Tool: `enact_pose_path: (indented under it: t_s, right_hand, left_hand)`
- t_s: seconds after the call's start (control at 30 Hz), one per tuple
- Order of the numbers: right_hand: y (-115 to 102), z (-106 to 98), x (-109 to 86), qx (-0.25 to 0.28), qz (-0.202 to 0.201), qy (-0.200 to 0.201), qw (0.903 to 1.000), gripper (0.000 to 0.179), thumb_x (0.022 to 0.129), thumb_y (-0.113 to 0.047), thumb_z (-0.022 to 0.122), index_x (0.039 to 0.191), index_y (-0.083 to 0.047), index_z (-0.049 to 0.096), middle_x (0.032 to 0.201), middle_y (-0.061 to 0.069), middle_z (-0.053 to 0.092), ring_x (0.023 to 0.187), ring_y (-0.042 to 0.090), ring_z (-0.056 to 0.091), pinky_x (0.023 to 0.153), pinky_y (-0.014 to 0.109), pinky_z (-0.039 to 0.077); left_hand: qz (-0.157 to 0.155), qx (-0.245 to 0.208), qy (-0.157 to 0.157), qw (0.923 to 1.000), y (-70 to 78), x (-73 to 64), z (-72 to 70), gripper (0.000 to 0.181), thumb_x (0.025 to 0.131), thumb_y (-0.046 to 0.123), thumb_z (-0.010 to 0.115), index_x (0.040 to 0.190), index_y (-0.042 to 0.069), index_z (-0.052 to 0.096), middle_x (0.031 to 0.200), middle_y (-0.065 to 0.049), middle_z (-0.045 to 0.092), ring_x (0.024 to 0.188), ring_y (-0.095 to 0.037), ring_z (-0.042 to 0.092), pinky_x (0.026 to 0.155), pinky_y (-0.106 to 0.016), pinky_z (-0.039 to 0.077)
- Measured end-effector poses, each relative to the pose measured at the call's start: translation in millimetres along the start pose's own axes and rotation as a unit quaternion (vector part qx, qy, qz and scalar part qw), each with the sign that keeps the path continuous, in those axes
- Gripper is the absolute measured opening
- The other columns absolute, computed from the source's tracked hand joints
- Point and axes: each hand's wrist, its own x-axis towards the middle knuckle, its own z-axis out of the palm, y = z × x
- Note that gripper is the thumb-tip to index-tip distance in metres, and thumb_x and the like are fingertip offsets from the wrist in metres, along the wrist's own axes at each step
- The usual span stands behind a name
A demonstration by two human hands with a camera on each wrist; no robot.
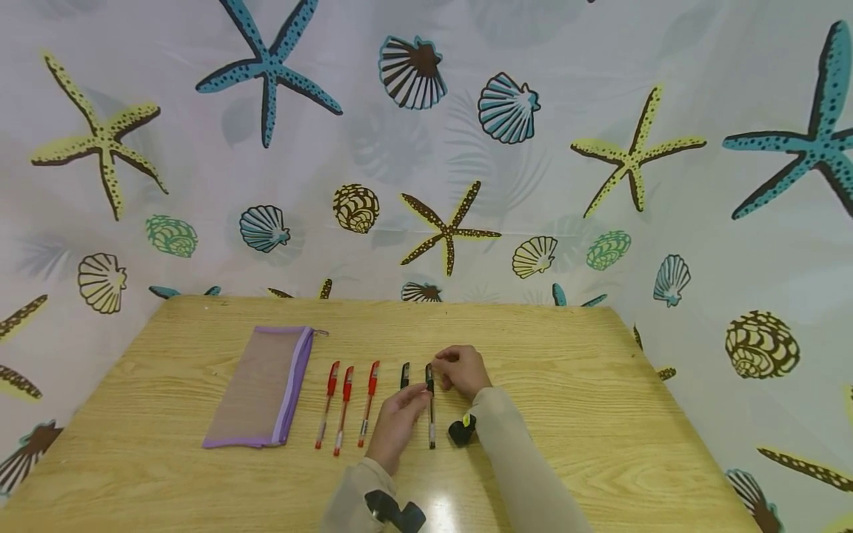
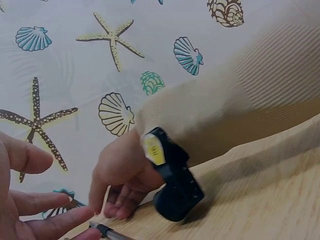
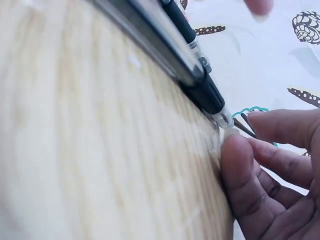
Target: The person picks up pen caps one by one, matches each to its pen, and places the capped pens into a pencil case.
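Observation:
My left hand (image 1: 395,426) is beside a black-capped pen (image 1: 432,429), its fingers loosely extended with nothing visibly held. My right hand (image 1: 466,372) is at the capped far end of that pen. In the right wrist view the thumb (image 3: 237,157) lies close to the pen's end, with a gap to the index finger; contact is unclear. A second black-capped pen (image 1: 404,374) lies to the left, its lower part hidden by my left hand. Further left are three red-capped pens, a left one (image 1: 326,403), a middle one (image 1: 343,411) and a right one (image 1: 368,403).
A mesh pouch (image 1: 256,385) with purple edging lies left of the red pens. Black devices are strapped to both wrists. The wooden table (image 1: 580,414) meets a patterned cloth (image 1: 360,133) at the back and right.

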Motion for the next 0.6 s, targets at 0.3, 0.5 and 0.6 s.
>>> enact_pose_path:
  t_s: [0.3, 0.5, 0.6]
  right_hand:
    - [2.2, -2.4, -10.8, 0.02, 0.03, 0.0, 0.9993, 0.02, 0.093, -0.017, 0.064, 0.104, 0.0, 0.068, 0.067, 0.009, 0.062, 0.041, 0.012, 0.049, 0.04, 0.028, 0.047]
    - [1.1, -4.6, -19.7, 0.021, 0.042, -0.014, 0.9988, 0.024, 0.093, -0.019, 0.065, 0.108, 0.0, 0.066, 0.073, 0.011, 0.065, 0.043, 0.012, 0.05, 0.04, 0.029, 0.047]
    - [0.5, -5.0, -24.2, 0.017, 0.047, -0.023, 0.9985, 0.028, 0.092, -0.021, 0.066, 0.111, 0.001, 0.064, 0.076, 0.012, 0.065, 0.043, 0.012, 0.05, 0.04, 0.028, 0.047]
  left_hand:
    - [0.016, 0.068, 0.05, 0.9963, 16.3, 7.7, -27.1, 0.034, 0.098, 0.022, 0.058, 0.123, 0.0, 0.062, 0.116, -0.014, 0.064, 0.104, -0.03, 0.06, 0.086, -0.042, 0.051]
    - [0.044, 0.176, 0.097, 0.9787, 34.4, 7.8, -60.7, 0.032, 0.095, 0.027, 0.062, 0.12, 0.008, 0.067, 0.114, -0.009, 0.065, 0.099, -0.023, 0.06, 0.082, -0.04, 0.05]
    - [0.06, 0.227, 0.104, 0.9664, 41.1, 8.3, -81.1, 0.033, 0.095, 0.027, 0.061, 0.122, 0.007, 0.065, 0.116, -0.011, 0.065, 0.102, -0.026, 0.06, 0.083, -0.043, 0.05]
